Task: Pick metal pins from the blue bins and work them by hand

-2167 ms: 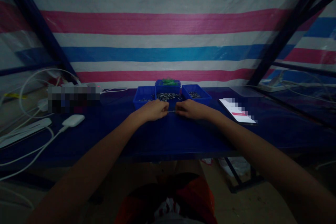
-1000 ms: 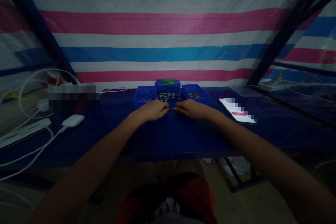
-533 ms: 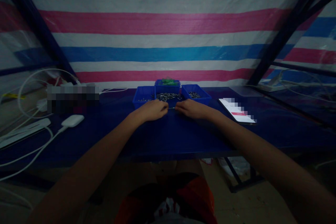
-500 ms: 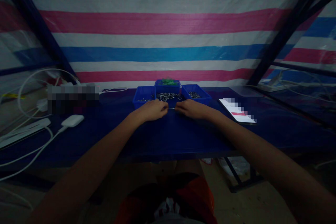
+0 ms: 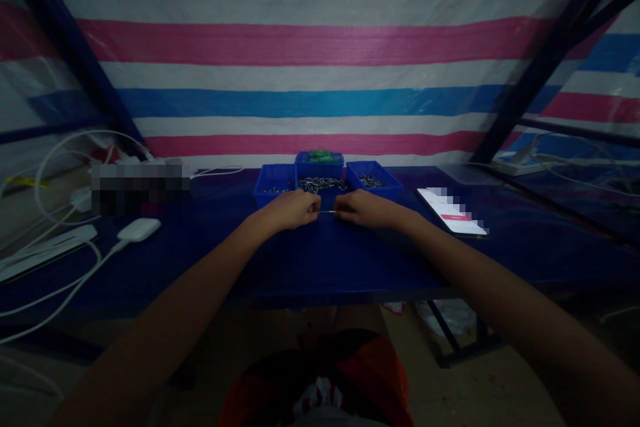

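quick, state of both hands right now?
Left hand: closed, holding one end of a thin metal piece.
Right hand: closed, holding the other end of the same piece.

Bare forearms [image 5: 200, 297], orange-and-black clothing [image 5: 387, 373]
The left hand [image 5: 299, 209] and right hand [image 5: 359, 207] are bare; deep red also shows in the clothing, and a white patch [image 5: 320, 399] carries blurred red marks.
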Action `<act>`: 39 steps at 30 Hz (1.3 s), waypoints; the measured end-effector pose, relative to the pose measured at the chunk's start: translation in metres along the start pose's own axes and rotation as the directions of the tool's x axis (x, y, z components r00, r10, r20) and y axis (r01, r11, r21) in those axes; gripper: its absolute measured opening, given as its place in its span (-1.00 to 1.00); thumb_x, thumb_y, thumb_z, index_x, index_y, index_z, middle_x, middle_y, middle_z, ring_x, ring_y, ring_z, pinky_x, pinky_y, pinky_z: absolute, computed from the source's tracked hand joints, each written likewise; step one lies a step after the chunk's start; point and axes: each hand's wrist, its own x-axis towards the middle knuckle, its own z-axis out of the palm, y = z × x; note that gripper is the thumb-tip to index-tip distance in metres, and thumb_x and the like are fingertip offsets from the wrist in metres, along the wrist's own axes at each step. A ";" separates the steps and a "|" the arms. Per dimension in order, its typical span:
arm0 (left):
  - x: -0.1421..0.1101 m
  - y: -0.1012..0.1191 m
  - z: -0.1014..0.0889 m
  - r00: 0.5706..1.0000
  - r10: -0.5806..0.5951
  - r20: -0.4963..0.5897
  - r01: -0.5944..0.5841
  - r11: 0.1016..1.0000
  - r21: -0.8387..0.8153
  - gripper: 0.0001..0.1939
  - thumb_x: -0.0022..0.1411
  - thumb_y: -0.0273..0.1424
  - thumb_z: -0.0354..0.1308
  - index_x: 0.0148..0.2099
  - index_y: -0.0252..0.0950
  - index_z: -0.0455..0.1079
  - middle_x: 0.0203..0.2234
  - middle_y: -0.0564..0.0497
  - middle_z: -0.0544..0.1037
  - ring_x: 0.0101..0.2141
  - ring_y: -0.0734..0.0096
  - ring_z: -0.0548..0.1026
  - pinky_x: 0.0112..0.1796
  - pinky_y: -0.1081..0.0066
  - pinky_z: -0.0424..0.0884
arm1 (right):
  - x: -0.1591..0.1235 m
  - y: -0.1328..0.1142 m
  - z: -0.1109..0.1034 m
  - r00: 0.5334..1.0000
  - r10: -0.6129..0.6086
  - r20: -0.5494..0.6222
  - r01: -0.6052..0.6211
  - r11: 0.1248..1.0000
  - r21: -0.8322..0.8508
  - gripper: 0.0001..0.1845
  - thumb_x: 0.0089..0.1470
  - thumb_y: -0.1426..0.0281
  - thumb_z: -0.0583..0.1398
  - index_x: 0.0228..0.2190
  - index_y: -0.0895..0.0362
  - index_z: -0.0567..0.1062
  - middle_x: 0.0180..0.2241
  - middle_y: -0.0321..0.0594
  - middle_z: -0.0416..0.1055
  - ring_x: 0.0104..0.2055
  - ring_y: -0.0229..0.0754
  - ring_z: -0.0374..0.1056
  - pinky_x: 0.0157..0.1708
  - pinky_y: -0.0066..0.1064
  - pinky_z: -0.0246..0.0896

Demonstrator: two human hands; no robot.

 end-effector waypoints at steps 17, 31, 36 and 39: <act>-0.001 0.000 0.001 1.000 0.017 -0.005 -0.017 1.000 0.005 -0.89 0.13 -0.36 -0.01 -0.31 -0.27 0.30 -0.50 0.04 0.44 -0.53 0.48 0.34 -0.54 0.46 0.07 | 0.001 -0.001 0.000 1.000 0.017 -0.003 -0.017 1.000 0.024 -0.87 0.06 0.39 0.05 -0.36 0.16 0.36 -0.49 -0.23 0.37 -0.48 -0.28 0.23 -0.45 -0.45 0.00; -0.001 -0.001 0.003 0.996 0.071 -0.052 -0.065 0.992 0.107 -0.72 0.23 -0.30 -0.17 -0.23 -0.27 0.34 -0.41 -0.05 0.48 -0.42 0.34 0.40 -0.45 0.41 0.19 | 0.002 -0.001 0.000 0.999 0.024 -0.042 -0.025 0.999 -0.029 -0.73 0.18 0.35 -0.08 -0.43 0.16 0.32 -0.54 -0.23 0.33 -0.53 -0.30 0.19 -0.46 -0.44 -0.01; 0.000 -0.001 0.004 0.997 0.070 -0.032 -0.066 0.991 0.116 -0.72 0.24 -0.32 -0.18 -0.25 -0.28 0.34 -0.39 -0.06 0.49 -0.42 0.36 0.40 -0.42 0.41 0.21 | 0.001 -0.001 -0.001 0.999 -0.004 -0.031 0.003 1.000 -0.029 -0.75 0.17 0.32 -0.05 -0.41 0.17 0.34 -0.52 -0.22 0.36 -0.51 -0.30 0.21 -0.47 -0.45 0.00; 0.000 -0.001 0.004 0.997 0.069 -0.027 -0.065 0.990 0.121 -0.71 0.25 -0.32 -0.19 -0.26 -0.28 0.33 -0.39 -0.06 0.49 -0.42 0.36 0.40 -0.42 0.40 0.22 | 0.001 0.000 0.000 1.000 -0.008 -0.027 0.007 0.999 -0.044 -0.76 0.16 0.33 -0.03 -0.40 0.17 0.35 -0.52 -0.22 0.37 -0.52 -0.30 0.21 -0.47 -0.46 0.00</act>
